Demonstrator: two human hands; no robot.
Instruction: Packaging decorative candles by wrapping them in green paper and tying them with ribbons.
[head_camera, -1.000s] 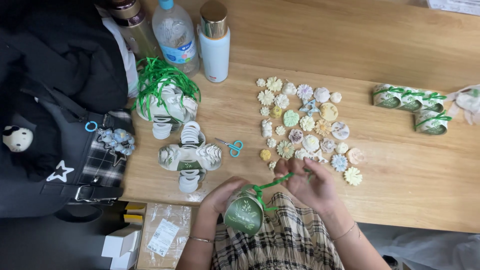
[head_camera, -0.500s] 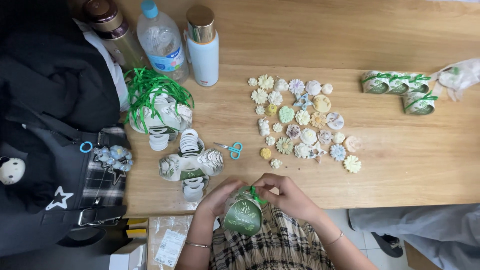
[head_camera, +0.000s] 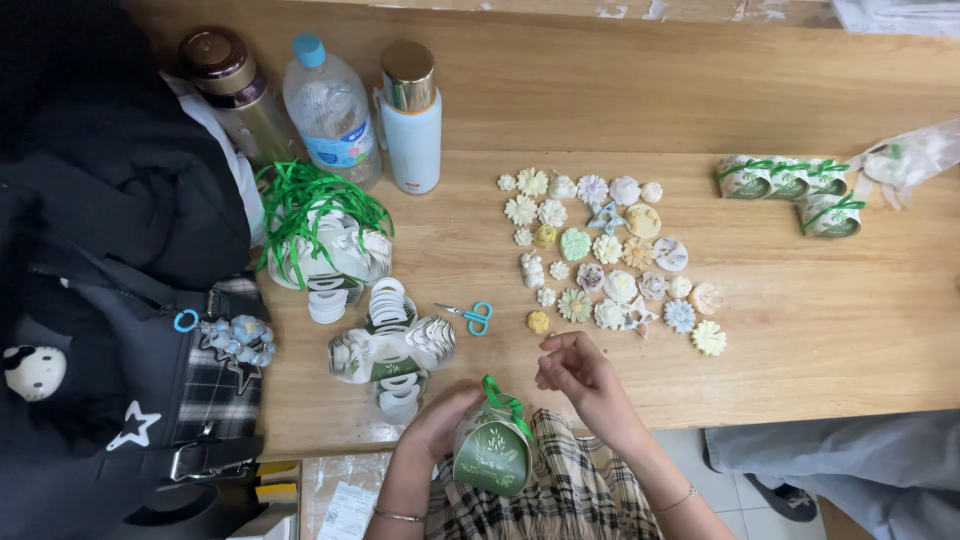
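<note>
Left hand (head_camera: 437, 425) wrapped around a small green-and-white gift box (head_camera: 491, 455), grip clamped on its side, held just off the near edge of the wooden bench (head_camera: 800, 330) above a plaid lap. Green ribbon (head_camera: 503, 397) looped at the top of the box. Right hand (head_camera: 580, 372) raised just beside the ribbon, fingertips pinched together; whether on a ribbon end cannot be told. Beyond the hands, small blue scissors (head_camera: 470, 316), a stack of flat unfolded boxes (head_camera: 392, 345), and a bundle of green ribbon strips (head_camera: 312, 205). Farther right, a cluster of pastel flower-shaped pieces (head_camera: 605, 255). Three finished boxes (head_camera: 790, 185) near the far right. Three bottles (head_camera: 330, 105) at the back left, black bags (head_camera: 100, 300) beside them.
</note>
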